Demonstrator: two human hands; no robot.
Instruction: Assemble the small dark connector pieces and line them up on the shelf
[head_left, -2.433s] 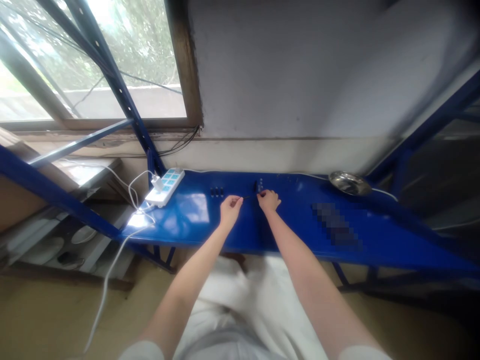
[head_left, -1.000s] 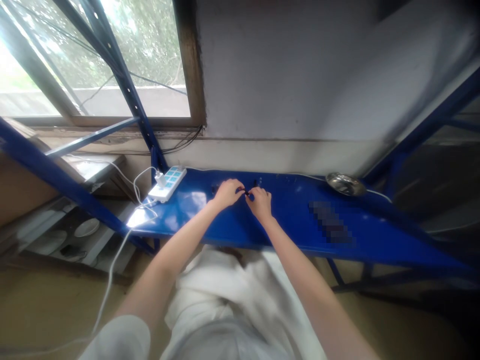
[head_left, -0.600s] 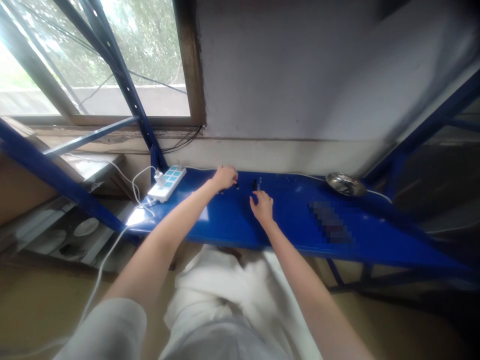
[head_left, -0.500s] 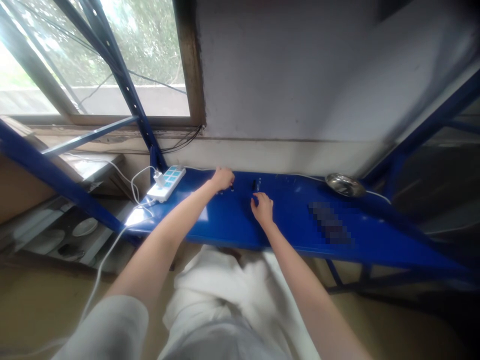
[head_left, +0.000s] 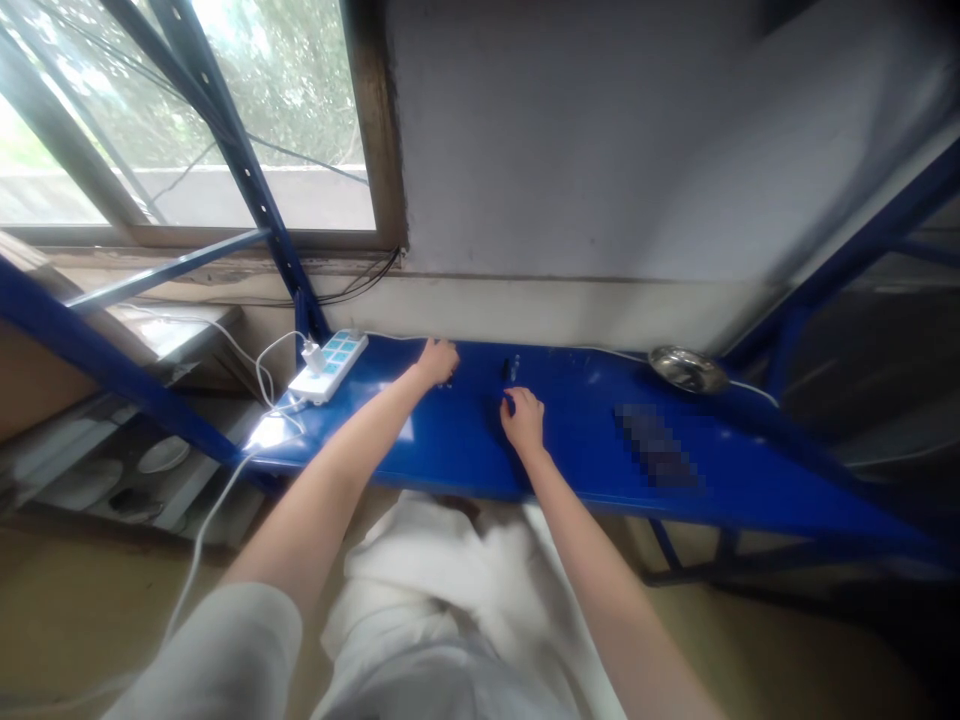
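My left hand (head_left: 438, 362) is over the back of the blue tabletop (head_left: 457, 440), its fingers curled down and closed. What they hold, if anything, is hidden. A few tiny pale pieces (head_left: 448, 385) lie just below those fingers. Closer to the front, my right hand (head_left: 525, 420) has thumb and fingertips drawn together in a pinch. Anything in that pinch is too small to name. Beyond the right hand lie a small black piece (head_left: 505, 367) and several small clear pieces (head_left: 515, 368) beside it.
A white power strip (head_left: 328, 368) with a plugged-in charger (head_left: 312, 354) is at the table's left end, its cord trailing off the front. To the right sit a shiny metal dish (head_left: 687, 369) and a blurred-out dark object (head_left: 656, 445). Blue metal posts (head_left: 255, 190) frame the table.
My left hand has shifted slightly left and its fingers have drawn in over the tiny pieces. The right hand stays nearly in place, still pinched. The whole view has slid a little left.
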